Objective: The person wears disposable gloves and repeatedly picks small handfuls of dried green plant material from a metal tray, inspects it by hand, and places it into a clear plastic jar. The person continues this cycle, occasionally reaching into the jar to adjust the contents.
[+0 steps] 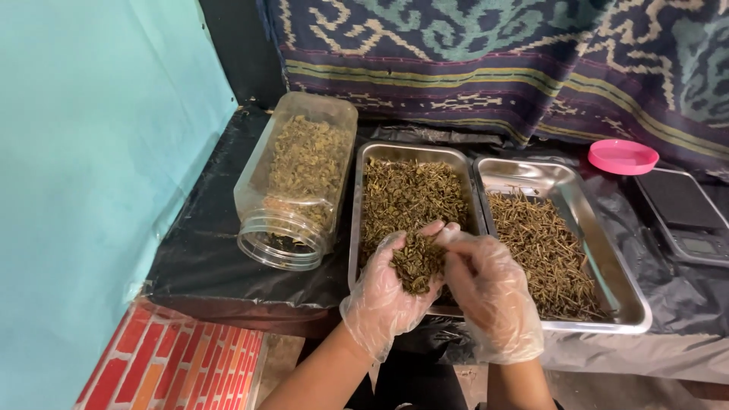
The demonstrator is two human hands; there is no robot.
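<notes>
Dried olive-brown plant bits (416, 262), a loose crumbly heap of them, sit cupped in the left hand (389, 292), which wears a thin clear plastic glove and is turned palm up with the fingers curled into a shallow bowl around the pile. The right hand (486, 292), gloved the same way, comes in from the side, its fingertips (449, 237) pinched narrow and touching the top of the heap right beside the left hand's fingertips. Both hands hover over the near end of the left rectangular steel tray (355, 228), which is spread with more of the same dried bits (the scooped pile looks lifted just above that layer, not resting on it). Touching that tray on its right side is a second rectangular steel tray (607, 250), and this one holds straighter, paler brown stick-like pieces (547, 258), bare metal showing at its far end. To the left of the trays a clear plastic jar (300, 182) lies on its side, mouth open toward the camera, partly filled with dried greenish-brown material. Everything rests on a black plastic sheet (205, 228) covering the table. Far right, a round pink plastic lid (623, 156) sits beside a dark digital kitchen scale (683, 209). A patterned woven cloth (493, 53) hangs behind.
</notes>
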